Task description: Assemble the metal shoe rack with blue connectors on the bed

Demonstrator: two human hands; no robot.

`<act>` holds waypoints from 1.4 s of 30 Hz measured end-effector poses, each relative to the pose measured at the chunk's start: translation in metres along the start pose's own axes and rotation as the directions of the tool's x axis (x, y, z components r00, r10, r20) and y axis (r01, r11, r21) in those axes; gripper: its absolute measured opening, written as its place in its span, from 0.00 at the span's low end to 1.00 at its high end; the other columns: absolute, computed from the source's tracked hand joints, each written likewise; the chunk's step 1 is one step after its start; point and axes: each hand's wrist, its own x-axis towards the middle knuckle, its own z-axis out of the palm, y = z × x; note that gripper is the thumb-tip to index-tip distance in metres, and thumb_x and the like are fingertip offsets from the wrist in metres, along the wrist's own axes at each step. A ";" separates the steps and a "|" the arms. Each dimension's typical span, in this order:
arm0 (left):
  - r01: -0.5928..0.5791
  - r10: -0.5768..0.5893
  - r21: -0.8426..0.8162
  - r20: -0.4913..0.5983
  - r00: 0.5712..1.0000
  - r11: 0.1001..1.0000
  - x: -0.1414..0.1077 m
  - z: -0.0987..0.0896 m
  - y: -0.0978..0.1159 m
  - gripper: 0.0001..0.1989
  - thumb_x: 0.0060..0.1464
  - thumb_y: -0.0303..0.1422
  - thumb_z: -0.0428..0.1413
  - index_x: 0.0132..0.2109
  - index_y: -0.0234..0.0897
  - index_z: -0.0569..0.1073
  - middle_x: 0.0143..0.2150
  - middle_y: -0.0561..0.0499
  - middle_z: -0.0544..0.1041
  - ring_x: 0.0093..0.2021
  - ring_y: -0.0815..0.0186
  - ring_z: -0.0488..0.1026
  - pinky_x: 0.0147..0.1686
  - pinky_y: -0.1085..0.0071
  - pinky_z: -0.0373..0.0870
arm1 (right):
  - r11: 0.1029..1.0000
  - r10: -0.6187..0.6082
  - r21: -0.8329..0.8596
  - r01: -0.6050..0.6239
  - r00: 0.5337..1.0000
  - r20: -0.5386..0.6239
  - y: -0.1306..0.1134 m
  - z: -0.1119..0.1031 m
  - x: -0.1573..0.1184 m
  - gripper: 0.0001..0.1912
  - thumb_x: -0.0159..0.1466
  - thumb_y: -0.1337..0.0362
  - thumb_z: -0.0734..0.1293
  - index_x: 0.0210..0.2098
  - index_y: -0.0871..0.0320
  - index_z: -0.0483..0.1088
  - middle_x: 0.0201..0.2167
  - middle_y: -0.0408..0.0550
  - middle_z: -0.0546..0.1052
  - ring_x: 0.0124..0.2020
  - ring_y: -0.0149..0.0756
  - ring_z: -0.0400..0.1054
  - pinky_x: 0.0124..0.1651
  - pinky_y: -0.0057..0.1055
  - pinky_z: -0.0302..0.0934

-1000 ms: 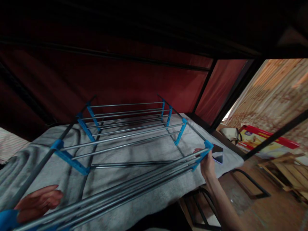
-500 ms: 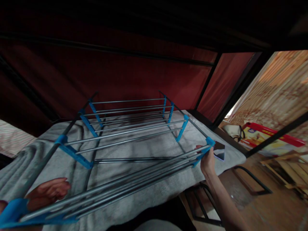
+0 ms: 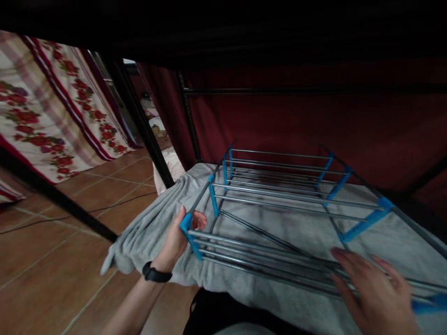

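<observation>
A rack of grey metal tubes with blue plastic brackets [image 3: 363,224] lies on a grey blanket [image 3: 157,223]. At its near left corner, my left hand [image 3: 177,235] is closed around a blue bracket [image 3: 187,224], the fingertips showing on the inner side. A black band circles that wrist. My right hand [image 3: 375,291] hovers over or touches the near tubes [image 3: 265,253] at the right, fingers apart and slightly blurred. Beside it, a near right blue bracket [image 3: 431,304] is partly cut off by the frame. Two loose-looking thin tubes [image 3: 254,228] slant across the blanket inside the rack.
Dark bed-frame posts [image 3: 143,123] rise at the left, with a black bar overhead. A dark red curtain [image 3: 279,121] hangs behind the rack. Farther left are a floral cloth [image 3: 63,111], a tiled floor [image 3: 45,260] and a thin cable [image 3: 115,206].
My view has swung left. My left hand has gone from beside the near left bracket to gripping it. My right hand has left the near right bracket and moved inward over the tubes.
</observation>
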 end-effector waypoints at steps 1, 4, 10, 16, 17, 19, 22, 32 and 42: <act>0.009 -0.009 -0.011 0.004 1.000 1.000 -0.002 0.001 0.000 0.39 0.55 0.67 0.54 0.29 0.31 0.82 0.27 0.43 0.77 0.29 0.62 0.71 0.30 0.70 0.69 | 0.990 -0.141 -0.024 0.142 0.989 0.042 -0.006 0.006 0.012 0.17 0.74 0.58 0.64 0.59 0.57 0.72 0.51 0.52 0.80 0.49 0.44 0.73 0.60 0.47 0.58; 0.037 -0.037 -0.022 -0.011 0.999 0.999 -0.006 0.002 -0.002 0.37 0.56 0.65 0.55 0.29 0.32 0.81 0.26 0.44 0.77 0.27 0.63 0.71 0.29 0.70 0.68 | 0.942 -0.320 -0.090 0.324 0.946 0.052 -0.014 0.023 0.034 0.16 0.77 0.64 0.59 0.58 0.62 0.71 0.43 0.51 0.80 0.41 0.38 0.73 0.52 0.41 0.60; 0.065 -0.064 0.016 -0.056 0.996 0.998 -0.006 0.002 -0.008 0.34 0.58 0.61 0.53 0.23 0.35 0.75 0.15 0.51 0.65 0.18 0.69 0.60 0.22 0.72 0.57 | 0.939 -0.328 -0.098 0.329 0.944 0.028 -0.008 0.030 0.027 0.14 0.77 0.66 0.59 0.55 0.64 0.72 0.35 0.49 0.77 0.35 0.37 0.70 0.44 0.40 0.59; 0.054 -0.053 0.023 -0.058 0.997 0.998 -0.007 0.006 -0.005 0.34 0.61 0.59 0.51 0.23 0.34 0.75 0.15 0.52 0.63 0.18 0.71 0.57 0.23 0.72 0.53 | 0.918 -0.391 -0.079 0.388 0.920 -0.029 -0.007 0.025 0.033 0.13 0.77 0.66 0.59 0.53 0.64 0.73 0.38 0.52 0.79 0.37 0.39 0.71 0.45 0.40 0.61; 0.046 -0.044 0.025 -0.066 0.997 0.999 -0.008 0.007 -0.005 0.34 0.61 0.60 0.51 0.24 0.34 0.76 0.15 0.52 0.64 0.18 0.71 0.57 0.22 0.72 0.52 | 0.913 -0.406 -0.067 0.403 0.913 -0.041 -0.007 0.025 0.034 0.12 0.76 0.68 0.59 0.51 0.64 0.73 0.38 0.52 0.80 0.38 0.40 0.71 0.45 0.41 0.61; 0.037 -0.035 0.023 -0.081 0.996 0.999 -0.009 0.007 -0.004 0.34 0.60 0.60 0.51 0.25 0.33 0.77 0.15 0.53 0.64 0.18 0.71 0.57 0.22 0.72 0.52 | 0.906 -0.423 -0.049 0.420 0.905 -0.057 -0.006 0.025 0.034 0.12 0.76 0.69 0.59 0.50 0.63 0.73 0.38 0.53 0.80 0.38 0.41 0.72 0.46 0.41 0.61; 0.048 -0.047 0.010 -0.089 0.995 0.999 -0.009 0.007 -0.005 0.35 0.60 0.61 0.52 0.24 0.33 0.77 0.15 0.53 0.63 0.17 0.71 0.56 0.22 0.72 0.52 | 0.909 -0.416 -0.040 0.414 0.908 -0.057 -0.004 0.025 0.032 0.14 0.76 0.68 0.57 0.50 0.62 0.74 0.37 0.52 0.81 0.36 0.40 0.72 0.45 0.41 0.61; 0.026 -0.024 0.038 -0.059 0.998 0.999 -0.009 0.005 -0.013 0.36 0.62 0.62 0.49 0.22 0.36 0.74 0.14 0.54 0.59 0.18 0.69 0.57 0.23 0.72 0.54 | 0.932 -0.363 0.017 0.363 0.932 0.008 0.002 0.029 0.023 0.16 0.77 0.65 0.57 0.55 0.60 0.74 0.42 0.50 0.81 0.39 0.36 0.74 0.46 0.37 0.62; -0.009 0.011 0.035 -0.042 0.999 0.999 -0.011 0.006 -0.010 0.34 0.63 0.60 0.51 0.22 0.36 0.73 0.14 0.54 0.58 0.21 0.68 0.59 0.25 0.73 0.59 | 0.958 -0.282 0.059 0.280 0.959 0.025 -0.017 0.024 0.039 0.18 0.78 0.58 0.58 0.57 0.62 0.73 0.38 0.48 0.80 0.37 0.35 0.73 0.46 0.35 0.61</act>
